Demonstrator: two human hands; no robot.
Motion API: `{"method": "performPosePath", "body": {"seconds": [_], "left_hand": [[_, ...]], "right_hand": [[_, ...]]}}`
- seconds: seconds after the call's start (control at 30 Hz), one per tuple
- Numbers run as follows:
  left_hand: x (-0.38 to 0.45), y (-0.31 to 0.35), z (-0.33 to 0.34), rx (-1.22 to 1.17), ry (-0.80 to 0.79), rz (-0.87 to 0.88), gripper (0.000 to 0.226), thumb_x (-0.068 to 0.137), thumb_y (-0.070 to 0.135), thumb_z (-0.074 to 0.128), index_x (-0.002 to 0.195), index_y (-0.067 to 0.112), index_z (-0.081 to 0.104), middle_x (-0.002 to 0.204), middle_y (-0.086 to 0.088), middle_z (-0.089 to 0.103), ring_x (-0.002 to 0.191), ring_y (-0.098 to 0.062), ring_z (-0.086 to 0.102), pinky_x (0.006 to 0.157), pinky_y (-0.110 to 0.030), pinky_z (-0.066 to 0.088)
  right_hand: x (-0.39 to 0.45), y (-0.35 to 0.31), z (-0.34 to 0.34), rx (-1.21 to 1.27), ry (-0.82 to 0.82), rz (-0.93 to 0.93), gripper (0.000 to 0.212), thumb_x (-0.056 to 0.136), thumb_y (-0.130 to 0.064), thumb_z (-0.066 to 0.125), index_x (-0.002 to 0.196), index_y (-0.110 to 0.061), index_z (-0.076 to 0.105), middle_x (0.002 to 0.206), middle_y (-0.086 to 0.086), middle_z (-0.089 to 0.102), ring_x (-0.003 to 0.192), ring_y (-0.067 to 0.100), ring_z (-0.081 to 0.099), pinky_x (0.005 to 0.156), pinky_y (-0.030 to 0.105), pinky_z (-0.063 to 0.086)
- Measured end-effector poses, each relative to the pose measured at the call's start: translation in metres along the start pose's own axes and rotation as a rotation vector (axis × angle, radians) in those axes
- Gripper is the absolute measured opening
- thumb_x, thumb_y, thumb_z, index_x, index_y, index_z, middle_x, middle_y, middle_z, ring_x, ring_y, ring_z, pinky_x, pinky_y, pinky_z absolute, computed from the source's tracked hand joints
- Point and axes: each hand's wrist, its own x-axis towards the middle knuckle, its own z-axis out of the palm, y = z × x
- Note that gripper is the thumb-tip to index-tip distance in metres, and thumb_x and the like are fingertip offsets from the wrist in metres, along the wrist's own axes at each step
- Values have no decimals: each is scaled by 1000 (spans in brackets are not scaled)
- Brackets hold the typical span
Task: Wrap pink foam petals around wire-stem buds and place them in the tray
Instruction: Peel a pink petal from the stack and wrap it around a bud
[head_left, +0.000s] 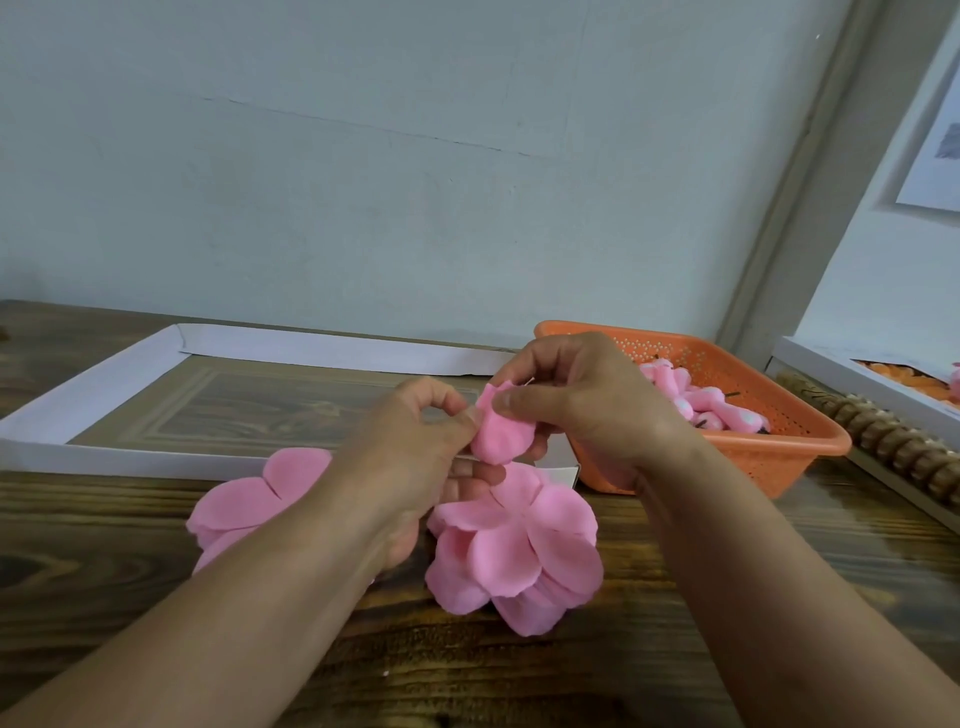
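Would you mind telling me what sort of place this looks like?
Probably a small home craft workbench: pink foam petals piled on a wooden table, an orange basket of buds, and a plain painted wall behind.

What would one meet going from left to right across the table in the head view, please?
White cardboard tray → loose pink petal piece → left hand → pink petal being wrapped → right hand → orange basket of pink buds → wooden beaded rail.
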Motion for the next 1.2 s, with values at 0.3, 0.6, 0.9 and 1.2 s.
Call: {"method": "performPosePath", "body": {"seconds": [0.3, 0.6, 0.9, 1.2], "left_hand": [[0, 2, -2, -88, -69, -35, 4, 90, 12, 60, 91, 15, 62, 73, -7, 74, 60, -16, 69, 48, -22, 53], [0, 0, -4, -151, -144, -112, 12, 84, 10, 64, 93, 15, 57, 76, -12, 74, 68, -24, 73, 45, -23, 51], [5, 3, -10, -332, -222, -202, 24, 88, 8, 57, 112, 5, 57, 74, -12, 72, 62, -20, 71, 47, -21, 54], [8, 8, -14, -397, -229, -255, 41, 62, 9, 63, 102, 2, 62, 71, -15, 71, 55, -19, 70, 44, -21, 53]], "right_hand": [[-1, -3, 0, 50, 99, 30, 22, 79, 13, 60, 64, -3, 61, 60, 15, 63, 39, 19, 53, 37, 20, 42], [-1, -4, 4, 73, 104, 89, 19, 79, 13, 60, 66, -1, 60, 68, 20, 63, 40, 17, 56, 37, 19, 42], [-2, -6, -10, 323, -39, 103, 15, 84, 0, 52, 86, 3, 67, 65, 11, 59, 54, 16, 55, 44, 24, 47], [-10, -11, -26, 99, -263, -79, 37, 72, 28, 54, 95, -1, 55, 81, 4, 64, 74, 17, 61, 65, 26, 53]]}}
